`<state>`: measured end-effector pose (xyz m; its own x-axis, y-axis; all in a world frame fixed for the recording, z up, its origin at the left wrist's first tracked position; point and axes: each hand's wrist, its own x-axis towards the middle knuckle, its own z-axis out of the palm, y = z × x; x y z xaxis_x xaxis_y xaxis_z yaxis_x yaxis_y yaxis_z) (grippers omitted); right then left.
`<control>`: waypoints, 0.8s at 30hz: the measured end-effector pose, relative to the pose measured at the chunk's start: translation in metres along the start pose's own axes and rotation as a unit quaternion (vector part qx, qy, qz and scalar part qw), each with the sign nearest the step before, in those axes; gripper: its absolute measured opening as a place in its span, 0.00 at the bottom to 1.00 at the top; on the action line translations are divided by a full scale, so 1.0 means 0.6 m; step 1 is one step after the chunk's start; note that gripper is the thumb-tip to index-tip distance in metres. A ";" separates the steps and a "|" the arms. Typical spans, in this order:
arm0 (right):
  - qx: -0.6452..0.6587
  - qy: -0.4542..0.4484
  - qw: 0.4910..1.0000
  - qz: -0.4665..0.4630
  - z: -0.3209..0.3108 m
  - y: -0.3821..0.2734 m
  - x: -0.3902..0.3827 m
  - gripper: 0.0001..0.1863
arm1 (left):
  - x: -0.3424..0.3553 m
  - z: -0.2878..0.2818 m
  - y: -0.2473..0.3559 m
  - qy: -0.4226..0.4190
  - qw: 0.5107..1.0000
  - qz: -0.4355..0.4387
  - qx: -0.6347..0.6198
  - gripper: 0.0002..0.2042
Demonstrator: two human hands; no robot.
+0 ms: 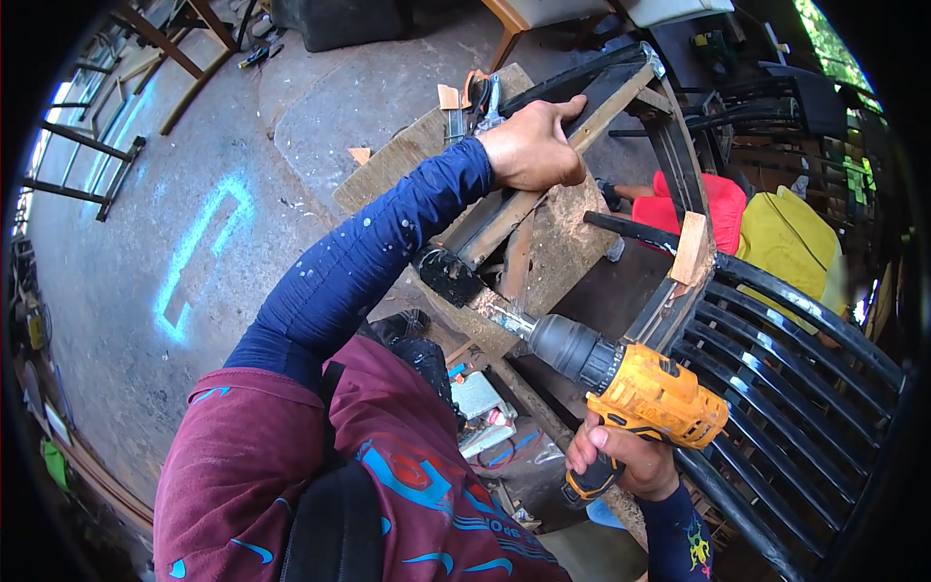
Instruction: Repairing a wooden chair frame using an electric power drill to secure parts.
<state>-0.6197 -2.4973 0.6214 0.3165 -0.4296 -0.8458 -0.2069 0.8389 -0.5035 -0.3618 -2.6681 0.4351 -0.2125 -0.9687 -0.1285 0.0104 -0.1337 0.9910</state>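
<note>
My left hand grips the wood rail of a chair frame, lying on a worn board. My right hand holds a yellow cordless drill by its handle, its bit pointing left against the frame's black end, with shavings at the bit. A small wood block sits on the frame's right corner, beside the black slatted chair back. Above my left hand lie orange-handled pliers and metal tools.
A person in red and yellow cloth are behind the frame at right. Chair frames stand at left on the paint-marked concrete floor. An upholstered chair is at the back. A white container lies below the board.
</note>
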 end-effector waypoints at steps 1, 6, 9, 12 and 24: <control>0.003 0.004 1.000 0.001 -0.002 0.000 0.000 0.10 | 0.000 -0.002 0.001 -0.001 1.000 0.003 0.009 0.45; -0.029 0.015 0.999 0.018 -0.001 -0.010 -0.002 0.19 | -0.003 -0.009 0.007 -0.017 0.999 0.003 0.037 0.48; -0.025 0.005 1.000 -0.001 -0.001 -0.020 -0.003 0.19 | -0.007 -0.006 0.010 -0.001 1.000 0.002 0.025 0.45; 0.001 0.013 1.000 0.005 -0.002 -0.022 -0.002 0.21 | -0.009 -0.004 0.011 0.010 1.000 0.008 0.026 0.45; -0.060 0.028 0.997 0.047 0.020 -0.013 0.009 0.11 | -0.003 0.001 0.003 0.027 0.999 -0.006 0.015 0.46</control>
<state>-0.6052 -2.5021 0.6228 0.2396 -0.3711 -0.8971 -0.3438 0.8318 -0.4359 -0.3620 -2.6667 0.4374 -0.1584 -0.9771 -0.1422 -0.0220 -0.1405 0.9898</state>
